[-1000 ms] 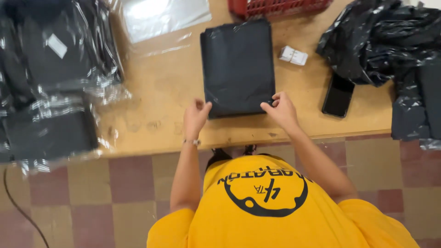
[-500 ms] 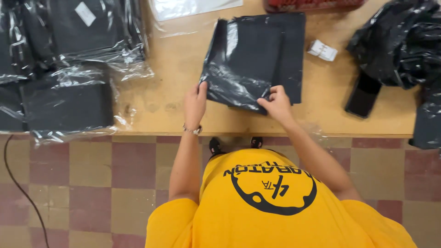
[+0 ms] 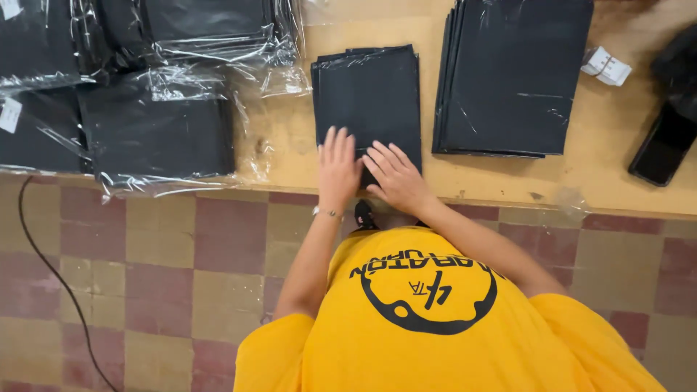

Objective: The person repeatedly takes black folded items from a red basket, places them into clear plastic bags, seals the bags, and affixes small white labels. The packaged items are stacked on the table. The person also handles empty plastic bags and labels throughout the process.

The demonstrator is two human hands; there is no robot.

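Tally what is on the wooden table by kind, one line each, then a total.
Folded black garment under both hands: 1
Stack of black folded pieces: 1
Black garments in clear plastic bags: at least 4, some cut off by the edge
White tag: 1
Black phone: 1
Total: at least 8

both hands, left hand (image 3: 338, 168) and right hand (image 3: 394, 176), press flat on a folded black garment (image 3: 369, 93) on the wooden table (image 3: 494, 181).
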